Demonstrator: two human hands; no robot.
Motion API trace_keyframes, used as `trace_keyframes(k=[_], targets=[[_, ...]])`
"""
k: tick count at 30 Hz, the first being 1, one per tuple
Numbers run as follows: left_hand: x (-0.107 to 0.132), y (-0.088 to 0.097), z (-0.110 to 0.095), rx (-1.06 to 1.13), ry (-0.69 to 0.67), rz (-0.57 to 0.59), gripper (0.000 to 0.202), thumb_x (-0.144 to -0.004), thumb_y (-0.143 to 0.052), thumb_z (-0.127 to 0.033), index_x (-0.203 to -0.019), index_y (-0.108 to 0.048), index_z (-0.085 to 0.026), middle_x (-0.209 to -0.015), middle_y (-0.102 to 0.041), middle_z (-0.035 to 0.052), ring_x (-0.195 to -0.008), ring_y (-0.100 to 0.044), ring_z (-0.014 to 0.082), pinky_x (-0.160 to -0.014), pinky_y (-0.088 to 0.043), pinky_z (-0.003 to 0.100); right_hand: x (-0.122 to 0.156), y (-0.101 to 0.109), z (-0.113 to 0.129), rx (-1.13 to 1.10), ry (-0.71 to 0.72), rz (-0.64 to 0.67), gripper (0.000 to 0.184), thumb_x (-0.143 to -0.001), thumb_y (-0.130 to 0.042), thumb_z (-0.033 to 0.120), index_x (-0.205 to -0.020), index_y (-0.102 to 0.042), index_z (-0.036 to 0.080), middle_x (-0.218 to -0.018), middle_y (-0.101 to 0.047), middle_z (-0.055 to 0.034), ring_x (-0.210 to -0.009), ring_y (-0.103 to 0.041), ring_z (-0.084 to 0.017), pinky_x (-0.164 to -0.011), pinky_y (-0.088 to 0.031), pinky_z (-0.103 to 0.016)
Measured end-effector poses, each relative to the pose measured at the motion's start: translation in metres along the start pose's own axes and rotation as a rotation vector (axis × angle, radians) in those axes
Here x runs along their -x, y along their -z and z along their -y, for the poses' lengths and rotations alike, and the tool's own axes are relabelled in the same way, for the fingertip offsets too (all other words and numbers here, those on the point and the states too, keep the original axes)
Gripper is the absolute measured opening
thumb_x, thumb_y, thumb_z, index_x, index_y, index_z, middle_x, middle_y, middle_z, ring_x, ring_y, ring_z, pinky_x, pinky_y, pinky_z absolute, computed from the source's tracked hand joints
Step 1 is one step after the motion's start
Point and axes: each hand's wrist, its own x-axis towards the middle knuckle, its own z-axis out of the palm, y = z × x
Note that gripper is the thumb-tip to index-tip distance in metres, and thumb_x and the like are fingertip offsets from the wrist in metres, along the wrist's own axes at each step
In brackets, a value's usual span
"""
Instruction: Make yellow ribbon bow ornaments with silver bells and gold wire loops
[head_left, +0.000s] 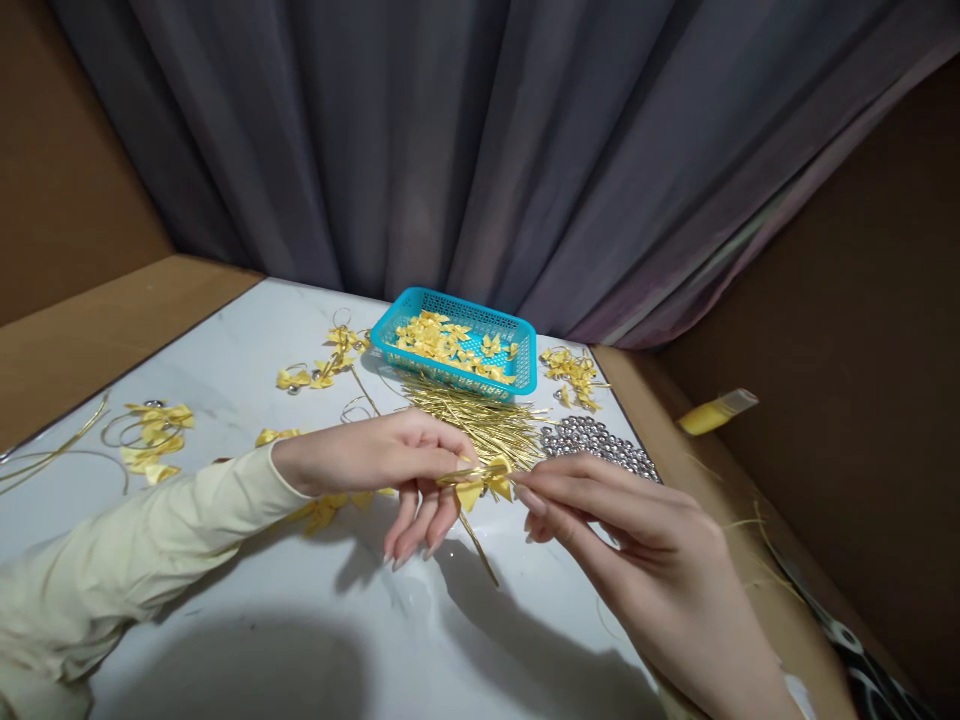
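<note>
A yellow bow [486,484] is held up sideways above the counter [225,345].
Its long axis runs left to right, the left hand's [424,465] fingers clamped on its left side, the right hand's [649,545] pinched at its right edge; below, a gold wire [478,549] slants down rightward.

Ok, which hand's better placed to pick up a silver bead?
Likely the right: the right hand looks closest to the silver beads, just in front of them. The left hand is farther off, to the left of the yellow bow.
</note>
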Motion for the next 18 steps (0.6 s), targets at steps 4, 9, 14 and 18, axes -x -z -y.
trace_keyframes(k=[4, 9, 14, 18], targets=[[0.0003, 0.0002, -0.0007, 0.007, 0.015, 0.017, 0.023, -0.094, -0.04, -0.028, -0.08, -0.05, -0.014, -0.055, -0.062, 0.0014, -0.036, -0.057, 0.0094, -0.035, -0.044, 0.014, -0.0021, -0.0015, -0.0007, -0.024, -0.003, 0.047, 0.018, -0.082, -0.056, 0.008, -0.08, -0.071, 0.018, -0.079, -0.067, -0.0042, -0.07, -0.062, -0.013, -0.064, -0.051, -0.022], [0.0007, 0.0001, -0.0007, 0.016, 0.027, 0.039, 0.022, -0.094, -0.04, -0.028, -0.083, -0.052, -0.013, -0.055, -0.062, 0.0008, -0.036, -0.056, 0.0087, -0.034, -0.043, 0.013, -0.0042, -0.0028, -0.0012, -0.062, -0.031, 0.047, 0.019, -0.082, -0.056, 0.009, -0.08, -0.072, 0.019, -0.079, -0.067, -0.004, -0.069, -0.061, -0.013, -0.063, -0.051, -0.023], [0.0, 0.0002, -0.0005, 0.041, 0.017, 0.057, 0.021, -0.094, -0.041, -0.028, -0.082, -0.05, -0.013, -0.055, -0.062, 0.0002, -0.036, -0.056, 0.0085, -0.034, -0.044, 0.013, -0.0048, -0.0036, -0.002, -0.148, -0.105, 0.052, 0.019, -0.082, -0.057, 0.012, -0.073, -0.071, 0.02, -0.074, -0.066, -0.0031, -0.064, -0.06, -0.013, -0.058, -0.048, -0.024], [0.0002, 0.001, 0.0001, 0.025, 0.025, 0.038, 0.023, -0.094, -0.041, -0.029, -0.079, -0.05, -0.013, -0.056, -0.062, 0.0007, -0.037, -0.057, 0.0081, -0.035, -0.045, 0.013, -0.0053, -0.005, -0.0042, -0.277, -0.25, 0.057, 0.019, -0.082, -0.06, 0.019, -0.067, -0.071, 0.02, -0.065, -0.066, -0.0014, -0.059, -0.06, -0.011, -0.057, -0.048, -0.021]])
